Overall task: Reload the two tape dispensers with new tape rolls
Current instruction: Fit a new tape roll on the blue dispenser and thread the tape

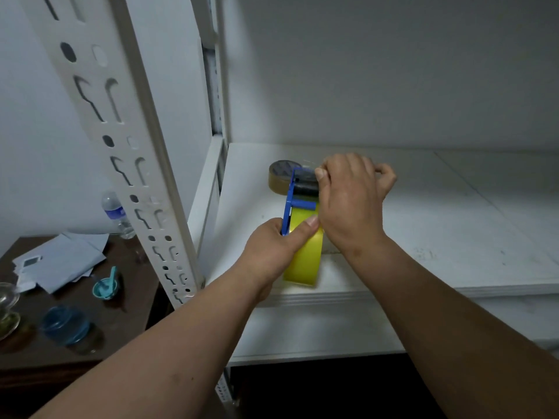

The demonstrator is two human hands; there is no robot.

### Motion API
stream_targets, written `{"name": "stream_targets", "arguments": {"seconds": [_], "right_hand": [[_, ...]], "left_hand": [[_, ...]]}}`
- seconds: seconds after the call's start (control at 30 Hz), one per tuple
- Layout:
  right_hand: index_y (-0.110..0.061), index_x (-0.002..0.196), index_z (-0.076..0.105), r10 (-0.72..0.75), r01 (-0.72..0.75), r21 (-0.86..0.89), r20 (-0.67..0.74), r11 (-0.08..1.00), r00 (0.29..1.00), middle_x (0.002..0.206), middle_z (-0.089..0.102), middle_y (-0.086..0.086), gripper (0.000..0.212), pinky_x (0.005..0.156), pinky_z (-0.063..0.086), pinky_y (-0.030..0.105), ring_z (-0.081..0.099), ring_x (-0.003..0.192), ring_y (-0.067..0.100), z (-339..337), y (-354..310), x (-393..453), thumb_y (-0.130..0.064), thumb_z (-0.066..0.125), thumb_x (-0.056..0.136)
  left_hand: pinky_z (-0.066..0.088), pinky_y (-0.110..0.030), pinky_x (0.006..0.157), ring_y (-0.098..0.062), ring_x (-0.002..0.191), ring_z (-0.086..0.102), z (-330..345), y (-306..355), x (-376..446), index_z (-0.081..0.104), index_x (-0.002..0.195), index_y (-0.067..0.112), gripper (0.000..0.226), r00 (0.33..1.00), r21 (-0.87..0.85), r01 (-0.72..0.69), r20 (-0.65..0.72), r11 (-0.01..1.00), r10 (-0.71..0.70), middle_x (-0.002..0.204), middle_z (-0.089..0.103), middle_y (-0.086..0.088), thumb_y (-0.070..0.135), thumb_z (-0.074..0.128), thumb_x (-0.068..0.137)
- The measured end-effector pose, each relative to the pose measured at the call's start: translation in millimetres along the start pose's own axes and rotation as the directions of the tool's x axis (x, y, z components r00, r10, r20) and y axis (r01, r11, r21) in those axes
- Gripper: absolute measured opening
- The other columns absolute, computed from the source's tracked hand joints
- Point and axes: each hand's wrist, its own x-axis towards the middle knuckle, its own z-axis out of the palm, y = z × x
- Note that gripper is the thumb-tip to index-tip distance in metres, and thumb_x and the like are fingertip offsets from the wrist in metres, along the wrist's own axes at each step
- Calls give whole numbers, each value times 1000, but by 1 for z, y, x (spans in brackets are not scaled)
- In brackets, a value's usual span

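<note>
So far, 1 blue tape dispenser (292, 204) has a yellow tape roll (304, 261) seated in it, which suggests the first reload is well along but not finished. The left hand (278, 240) grips the dispenser by its near end, fingers curled round the frame and the thumb pressed on the yellow roll, holding it above the near edge of the white shelf (453, 237). The right hand (352, 192) sits at the far end of the dispenser, by the black roller (305, 187); its fingers are curled and look to be pinching something thin there, probably the free end of the tape being led over the roller, though the strip itself is too faint to make out for certain.

A brown tape roll (279, 176) lies flat on the shelf just beyond the dispenser, partly hidden by it. It reads as the second new roll waiting its turn, but that is a guess; it could equally be a used one. No second dispenser shows anywhere in view.

What is left, as I judge it: finish threading the yellow tape through to the cutting edge, set this dispenser down, then load the other 1.

To the left, a dark side surface (127, 313) carries papers (63, 261), a water bottle (116, 214) and small blue dishes (104, 287).
</note>
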Motion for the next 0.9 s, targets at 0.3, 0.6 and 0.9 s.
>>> {"name": "stream_targets", "arguments": {"seconds": [0.3,0.6,0.9], "right_hand": [[-18,81,50,1,0,34,-3,999,1000,79,52,-3,15,86,22,40,50,82,23,6,-11,7,-23,39,91],[-19,81,48,-65,65,15,1,998,998,75,48,-6,13,82,20,37,51,76,23,12,-9,15,-20,41,92],[-16,86,49,-136,115,174,111,978,984,88,58,4,18,80,27,34,53,85,29,9,12,22,-24,35,94]], "left_hand": [[29,-31,57,-20,57,35,-23,14,8,34,61,19,64,993,234,6,-120,972,23,62,36,-5,78,57,72],[53,-30,78,-16,80,67,-26,7,5,63,110,-2,44,993,-2,40,115,999,-40,101,75,-18,32,75,84],[53,-38,84,-26,90,68,-12,5,10,62,112,-3,50,999,-45,-18,28,999,19,110,72,-23,38,72,85]]}}
